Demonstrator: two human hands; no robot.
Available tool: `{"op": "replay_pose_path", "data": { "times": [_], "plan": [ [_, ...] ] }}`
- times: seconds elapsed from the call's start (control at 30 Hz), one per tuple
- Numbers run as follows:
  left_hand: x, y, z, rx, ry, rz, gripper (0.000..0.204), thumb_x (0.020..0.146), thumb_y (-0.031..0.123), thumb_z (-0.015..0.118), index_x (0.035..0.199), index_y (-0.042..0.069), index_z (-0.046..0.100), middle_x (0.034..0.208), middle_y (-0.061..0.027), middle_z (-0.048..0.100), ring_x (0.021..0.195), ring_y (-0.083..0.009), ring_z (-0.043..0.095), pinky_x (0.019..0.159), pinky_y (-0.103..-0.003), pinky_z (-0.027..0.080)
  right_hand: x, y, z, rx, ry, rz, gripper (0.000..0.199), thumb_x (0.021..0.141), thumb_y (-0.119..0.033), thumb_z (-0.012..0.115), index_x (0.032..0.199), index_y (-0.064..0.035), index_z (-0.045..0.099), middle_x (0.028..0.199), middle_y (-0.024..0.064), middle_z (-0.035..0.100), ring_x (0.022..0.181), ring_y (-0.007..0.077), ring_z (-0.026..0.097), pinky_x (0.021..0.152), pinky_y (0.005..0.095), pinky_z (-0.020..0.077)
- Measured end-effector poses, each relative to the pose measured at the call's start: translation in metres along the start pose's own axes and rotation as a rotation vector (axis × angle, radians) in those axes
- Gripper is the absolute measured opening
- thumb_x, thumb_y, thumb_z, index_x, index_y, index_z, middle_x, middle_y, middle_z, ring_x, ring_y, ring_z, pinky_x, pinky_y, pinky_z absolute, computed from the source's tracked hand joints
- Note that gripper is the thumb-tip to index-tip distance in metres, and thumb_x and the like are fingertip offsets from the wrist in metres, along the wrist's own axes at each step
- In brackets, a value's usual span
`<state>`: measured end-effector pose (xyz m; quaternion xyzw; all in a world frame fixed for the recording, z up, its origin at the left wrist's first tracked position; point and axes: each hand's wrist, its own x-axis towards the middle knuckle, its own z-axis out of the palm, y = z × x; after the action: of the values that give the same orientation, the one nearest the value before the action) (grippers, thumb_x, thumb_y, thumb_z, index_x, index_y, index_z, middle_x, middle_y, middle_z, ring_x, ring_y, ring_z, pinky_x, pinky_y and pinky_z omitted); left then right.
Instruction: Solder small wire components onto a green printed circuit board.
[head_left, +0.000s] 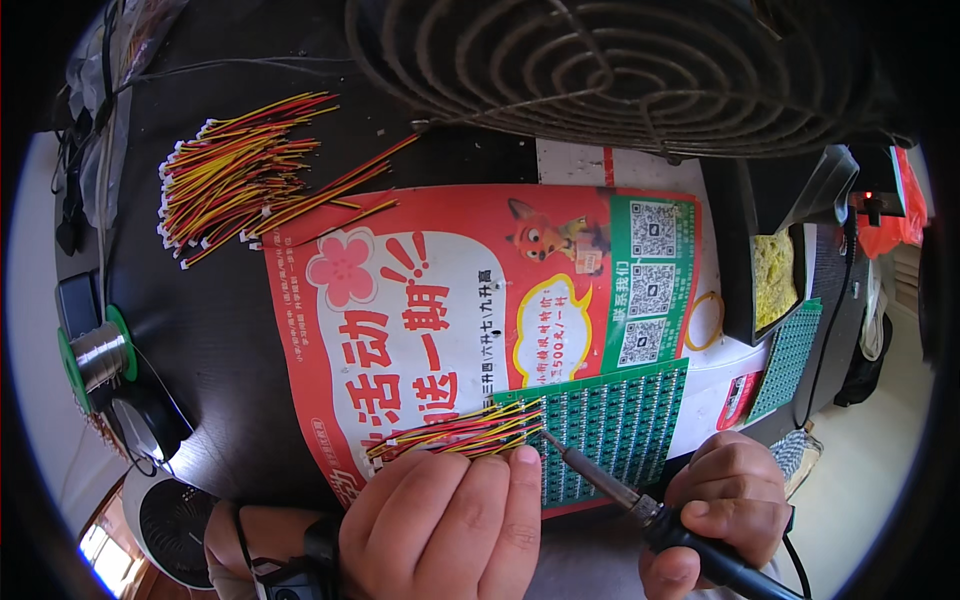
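Note:
My left hand is closed at the near edge of the green circuit board panel, fingertips pressed together on thin wires; the exact grip is partly hidden. Red, yellow and black wires with white plugs lie in a row over the panel's left part, their bare ends pointing right. In my right hand is a soldering iron, gripped by its black handle. Its tip slants up and left, right by the wire ends on the panel; whether it touches cannot be made out.
A red poster lies under the panel. Loose wires are heaped at the far left, above a solder spool. A round fan guard hangs over the far side. A yellow sponge and second green panel are right.

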<state>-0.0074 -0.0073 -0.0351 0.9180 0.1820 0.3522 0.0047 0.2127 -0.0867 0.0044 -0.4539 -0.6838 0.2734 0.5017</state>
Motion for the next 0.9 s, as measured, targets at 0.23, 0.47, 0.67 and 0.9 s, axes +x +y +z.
{"op": "replay_pose_path", "data": {
  "times": [0.23, 0.47, 0.67, 0.9],
  "plan": [
    [-0.001, -0.001, 0.0, 0.002, 0.008, 0.003, 0.013, 0.08, -0.001, 0.066, 0.089, -0.009, 0.068, 0.08, -0.0139, 0.062, 0.07, -0.0258, 0.062, 0.058, -0.032, 0.054, 0.001, 0.0, 0.016, -0.032, 0.161, -0.021, 0.033, 0.088, -0.023, 0.071, 0.087, 0.0056, 0.054, 0.054, 0.0053, 0.047, 0.043, 0.0151, 0.044, 0.039, 0.0291, 0.035],
    [-0.004, 0.002, 0.003, 0.012, 0.025, -0.019, 0.013, 0.08, 0.0, 0.066, 0.089, -0.009, 0.068, 0.081, -0.0141, 0.062, 0.071, -0.0261, 0.062, 0.058, -0.033, 0.054, 0.001, -0.015, 0.005, -0.33, 0.103, 0.151, 0.035, 0.087, -0.041, 0.071, 0.091, -0.0109, 0.053, 0.057, -0.0023, 0.047, 0.047, 0.0106, 0.048, 0.046, 0.0262, 0.0314],
    [-0.002, 0.002, 0.0, -0.007, 0.0, -0.023, 0.014, 0.08, 0.0, 0.066, 0.091, -0.009, 0.068, 0.081, -0.0141, 0.062, 0.072, -0.026, 0.062, 0.059, -0.033, 0.054, 0.0, -0.003, 0.012, -0.009, 0.11, 0.006, 0.034, 0.088, -0.024, 0.071, 0.088, 0.0054, 0.054, 0.055, 0.0051, 0.047, 0.044, 0.0154, 0.044, 0.039, 0.0292, 0.0351],
    [-0.002, 0.008, 0.001, -0.006, 0.001, -0.105, 0.014, 0.08, 0.0, 0.066, 0.091, -0.009, 0.068, 0.081, -0.0136, 0.062, 0.071, -0.0254, 0.062, 0.059, -0.032, 0.053, -0.003, 0.0, -0.034, 0.033, -0.243, 0.061, 0.04, 0.068, -0.014, 0.091, 0.093, 0.0009, 0.064, 0.062, 0.0023, 0.058, 0.051, 0.0149, 0.056, 0.042, 0.0243, 0.0394]
  ]
}}
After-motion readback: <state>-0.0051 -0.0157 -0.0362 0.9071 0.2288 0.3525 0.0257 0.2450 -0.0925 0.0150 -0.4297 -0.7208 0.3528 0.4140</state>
